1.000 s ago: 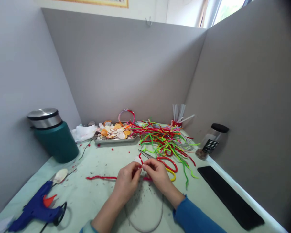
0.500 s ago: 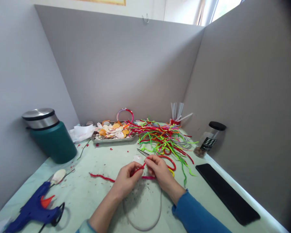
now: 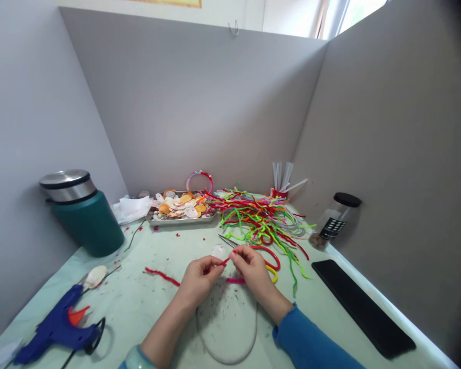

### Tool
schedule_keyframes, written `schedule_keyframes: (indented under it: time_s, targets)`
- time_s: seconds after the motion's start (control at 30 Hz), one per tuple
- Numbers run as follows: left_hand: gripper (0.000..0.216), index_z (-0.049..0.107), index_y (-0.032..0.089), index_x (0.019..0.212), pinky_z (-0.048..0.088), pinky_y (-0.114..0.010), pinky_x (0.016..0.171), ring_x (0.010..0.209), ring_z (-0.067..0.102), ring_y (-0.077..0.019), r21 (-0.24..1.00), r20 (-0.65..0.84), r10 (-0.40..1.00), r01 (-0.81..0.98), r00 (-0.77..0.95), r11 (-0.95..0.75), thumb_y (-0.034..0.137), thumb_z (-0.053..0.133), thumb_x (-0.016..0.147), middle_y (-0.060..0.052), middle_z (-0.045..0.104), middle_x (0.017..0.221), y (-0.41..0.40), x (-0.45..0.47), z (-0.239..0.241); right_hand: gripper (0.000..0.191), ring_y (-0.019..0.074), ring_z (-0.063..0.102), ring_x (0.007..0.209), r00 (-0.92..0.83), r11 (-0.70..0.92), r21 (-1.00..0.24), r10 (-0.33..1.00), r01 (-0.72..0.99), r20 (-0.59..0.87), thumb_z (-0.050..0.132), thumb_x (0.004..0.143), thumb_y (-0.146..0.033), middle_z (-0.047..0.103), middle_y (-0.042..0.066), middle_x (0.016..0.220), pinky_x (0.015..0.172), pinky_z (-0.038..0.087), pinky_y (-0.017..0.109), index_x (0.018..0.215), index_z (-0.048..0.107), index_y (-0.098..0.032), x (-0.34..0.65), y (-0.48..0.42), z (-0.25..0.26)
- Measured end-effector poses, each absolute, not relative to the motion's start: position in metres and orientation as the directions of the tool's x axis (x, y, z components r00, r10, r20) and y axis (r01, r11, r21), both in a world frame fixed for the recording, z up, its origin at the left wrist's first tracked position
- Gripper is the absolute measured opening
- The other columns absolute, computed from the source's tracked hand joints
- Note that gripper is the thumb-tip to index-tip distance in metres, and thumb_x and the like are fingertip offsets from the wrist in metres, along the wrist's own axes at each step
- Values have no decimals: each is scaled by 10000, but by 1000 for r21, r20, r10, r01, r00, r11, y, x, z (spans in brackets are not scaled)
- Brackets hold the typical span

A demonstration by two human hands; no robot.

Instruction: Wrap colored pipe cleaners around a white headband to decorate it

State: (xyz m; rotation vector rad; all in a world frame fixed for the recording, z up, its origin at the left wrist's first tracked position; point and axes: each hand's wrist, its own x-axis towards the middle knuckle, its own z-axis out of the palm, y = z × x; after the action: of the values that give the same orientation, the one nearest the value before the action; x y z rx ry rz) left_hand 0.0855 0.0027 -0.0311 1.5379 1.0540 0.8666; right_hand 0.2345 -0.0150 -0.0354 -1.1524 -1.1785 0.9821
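Observation:
My left hand [image 3: 198,279] is closed, thumb and fingers pinching a red pipe cleaner [image 3: 226,262]. The short stretch between the hands is also gripped by the pinched fingertips of my right hand [image 3: 250,264]. A longer red length [image 3: 162,275] lies out to the left, partly behind my left hand; whether it is the same piece I cannot tell. Below my hands curves a thin grey hoop [image 3: 226,362], its upper ends hidden behind my wrists. A pink fuzzy piece [image 3: 235,281] shows beside my right hand. Scissors [image 3: 269,254] with red and yellow handles lie partly behind that hand.
A tray [image 3: 180,222] of shells and a heap of colourful pipe cleaners [image 3: 259,215] stand at the back. Leftward are a green bottle [image 3: 86,223] and a blue glue gun [image 3: 56,328]. A jar [image 3: 334,223] and a black slab [image 3: 363,307] sit right.
Both hands keep their pinch on the red pipe cleaner. My left hand's fingers have closed further, and its knuckles have turned slightly. The whole view has shifted a little.

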Motion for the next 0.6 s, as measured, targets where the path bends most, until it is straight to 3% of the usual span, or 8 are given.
schedule_keyframes:
  time_s: [0.2, 0.47, 0.6]
  targets:
    - [270, 629, 121, 753, 206, -199, 459, 470, 292, -73, 992, -6, 936, 122, 353, -39, 381, 614, 683, 64, 380, 501, 0, 87, -27, 196, 75, 321, 437, 119, 132, -991, 985, -27, 128, 571, 759, -335, 384, -78, 497, 423, 246, 200, 675, 496, -175, 236, -15, -34]
    - [219, 625, 117, 747, 267, -197, 498, 524, 378, -84, 990, 7, 932, 126, 363, -56, 326, 622, 685, 27, 489, 579, -1, 88, -27, 206, 92, 368, 481, 159, 180, -964, 964, 194, 213, 510, 800, -316, 420, -54, 524, 462, 278, 211, 664, 549, -167, 241, -14, -36]
    - [269, 625, 117, 685, 247, -205, 490, 514, 338, -84, 978, 26, 942, 187, 335, -94, 383, 596, 712, 38, 428, 537, 1, 87, -27, 159, 95, 387, 514, 189, 223, -962, 949, 158, 251, 580, 745, -293, 454, -48, 557, 488, 301, 212, 662, 539, -164, 241, -13, -34]
